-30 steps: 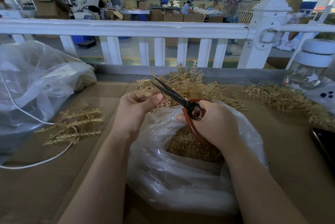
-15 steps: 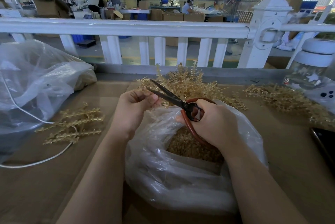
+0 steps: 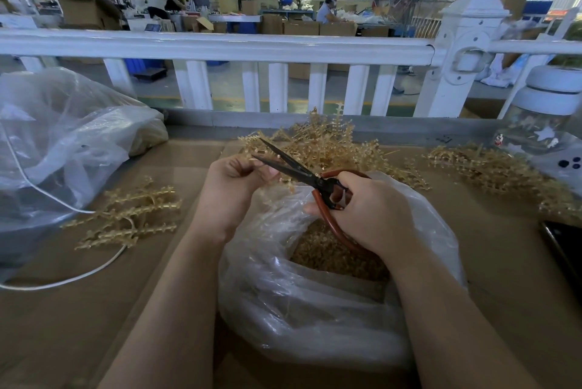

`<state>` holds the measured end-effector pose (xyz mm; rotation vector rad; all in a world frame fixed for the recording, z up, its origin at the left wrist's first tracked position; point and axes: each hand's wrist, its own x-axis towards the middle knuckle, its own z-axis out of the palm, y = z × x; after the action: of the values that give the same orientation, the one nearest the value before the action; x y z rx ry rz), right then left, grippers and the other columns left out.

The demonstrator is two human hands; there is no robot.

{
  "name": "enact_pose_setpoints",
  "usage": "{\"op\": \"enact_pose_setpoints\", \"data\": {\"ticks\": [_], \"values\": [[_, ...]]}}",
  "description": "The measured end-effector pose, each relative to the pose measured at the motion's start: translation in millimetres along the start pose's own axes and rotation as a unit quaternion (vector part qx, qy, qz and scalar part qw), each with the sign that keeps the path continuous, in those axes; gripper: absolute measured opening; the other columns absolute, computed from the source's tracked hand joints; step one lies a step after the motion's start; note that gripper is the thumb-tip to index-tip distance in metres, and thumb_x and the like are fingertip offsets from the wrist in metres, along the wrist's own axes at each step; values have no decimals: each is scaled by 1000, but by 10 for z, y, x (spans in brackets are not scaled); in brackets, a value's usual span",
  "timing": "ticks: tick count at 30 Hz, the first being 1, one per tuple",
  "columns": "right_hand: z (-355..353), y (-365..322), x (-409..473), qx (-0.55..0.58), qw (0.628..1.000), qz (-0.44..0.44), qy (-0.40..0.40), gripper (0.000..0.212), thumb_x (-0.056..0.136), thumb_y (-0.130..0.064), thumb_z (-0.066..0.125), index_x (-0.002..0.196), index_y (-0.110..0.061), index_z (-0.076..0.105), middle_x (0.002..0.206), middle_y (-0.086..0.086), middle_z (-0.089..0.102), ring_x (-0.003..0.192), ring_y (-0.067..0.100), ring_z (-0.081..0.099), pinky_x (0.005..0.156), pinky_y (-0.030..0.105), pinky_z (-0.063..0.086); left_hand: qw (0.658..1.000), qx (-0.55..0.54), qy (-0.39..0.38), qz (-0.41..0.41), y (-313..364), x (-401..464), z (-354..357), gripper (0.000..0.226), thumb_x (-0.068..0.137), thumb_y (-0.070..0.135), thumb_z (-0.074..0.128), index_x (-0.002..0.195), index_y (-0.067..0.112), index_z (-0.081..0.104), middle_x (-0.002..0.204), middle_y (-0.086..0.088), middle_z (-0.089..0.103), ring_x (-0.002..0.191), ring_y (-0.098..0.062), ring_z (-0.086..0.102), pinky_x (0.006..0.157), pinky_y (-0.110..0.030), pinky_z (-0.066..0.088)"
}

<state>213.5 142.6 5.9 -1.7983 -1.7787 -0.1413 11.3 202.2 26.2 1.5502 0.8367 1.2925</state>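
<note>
1. The left hand [image 3: 234, 190] has its fingers curled. They pinch a small golden plastic sprig [image 3: 286, 182] above the far rim of the clear plastic bag of cut golden pieces [image 3: 315, 310].
2. The right hand [image 3: 371, 215] grips the black-bladed scissors with red-brown loop handles [image 3: 296, 169], fingers curled through the loops. The blades stand parted in a narrow V, tips pointing far-left across the left hand's fingertips.
3. The bag sits near the middle of the brown cardboard-covered counter [image 3: 78, 325], its mouth open under both hands.
4. Just beyond the hands, a heap of golden plastic sprigs [image 3: 330, 139] lies at the counter's far edge, below the white railing [image 3: 220, 45].
5. Bare counter runs left of the bag to a loose bunch of sprigs [image 3: 132, 215] and a white cord [image 3: 63, 281]. A large crumpled clear bag [image 3: 63, 143] fills the far-left corner.
6. On the right, another spread of sprigs [image 3: 491, 168] and a glass jar with a white lid [image 3: 548, 124] crowd the far edge.
</note>
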Motion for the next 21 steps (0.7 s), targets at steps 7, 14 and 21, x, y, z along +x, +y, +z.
{"op": "enact_pose_setpoints", "data": {"ticks": [7, 14, 21], "values": [[-13, -33, -4, -24, 999, 0, 29, 62, 66, -94, 40, 71, -34, 54, 56, -20, 50, 51, -5, 46, 45, 14, 26, 1000, -4, 23, -16, -9, -2, 3, 17, 88, 1, 67, 78, 12, 76, 76, 1, 76, 73, -6, 67, 72, -15, 51], [-7, -44, -8, -25, 999, -13, 36, 64, 66, -97, 31, 80, -39, 53, 67, -24, 54, 57, -9, 44, 49, 14, 33, 999, -9, 26, -23, 2, -2, 14, 19, 87, -6, 64, 79, 8, 74, 69, 4, 74, 67, -1, 66, 66, -11, 49], [-6, -33, -14, -17, 999, -27, 38, 68, 66, -98, 25, 78, -38, 53, 61, -24, 51, 55, -7, 47, 47, 13, 33, 999, 12, 24, -29, 5, -1, 9, 23, 85, -8, 65, 75, 11, 74, 67, 6, 72, 63, 0, 62, 63, -12, 49]]}}
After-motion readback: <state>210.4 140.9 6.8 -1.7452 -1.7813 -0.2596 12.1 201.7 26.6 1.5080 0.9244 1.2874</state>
